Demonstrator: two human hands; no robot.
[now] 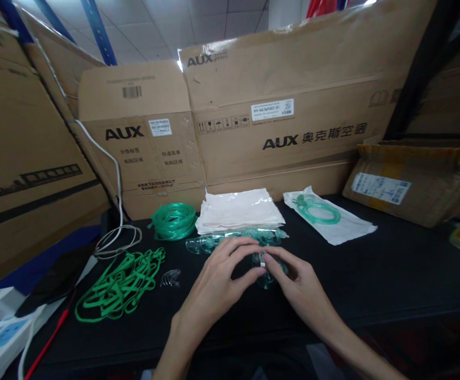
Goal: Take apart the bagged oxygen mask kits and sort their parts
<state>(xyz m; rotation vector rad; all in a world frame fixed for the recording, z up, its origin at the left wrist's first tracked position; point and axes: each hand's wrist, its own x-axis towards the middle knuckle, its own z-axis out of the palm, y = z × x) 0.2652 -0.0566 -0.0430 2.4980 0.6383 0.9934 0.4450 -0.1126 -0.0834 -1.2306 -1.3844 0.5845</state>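
Observation:
Both hands meet at the middle of the black table around a clear green plastic face mask (pixel 267 281). A small silver metal strip (pixel 262 260) shows at the top of the mask, between the fingertips. My left hand (pixel 227 266) is closed on it from the left, thumb tip by the strip. From the right, my right hand (pixel 293 269) pinches it, thumb on the strip's edge. The fingers cover much of the mask. Just behind them lies a row of similar clear green masks (pixel 204 244). Several thin metal strips (pixel 170 278) lie left of my left hand.
Green elastic straps (pixel 121 287) lie tangled at left, near coiled green tubing (pixel 173 220). White packets (pixel 240 208) are stacked behind the masks. A packet with tubing (pixel 333 219) lies back right. Cardboard boxes (pixel 230 142) wall the back; a power strip (pixel 4 343) sits front left.

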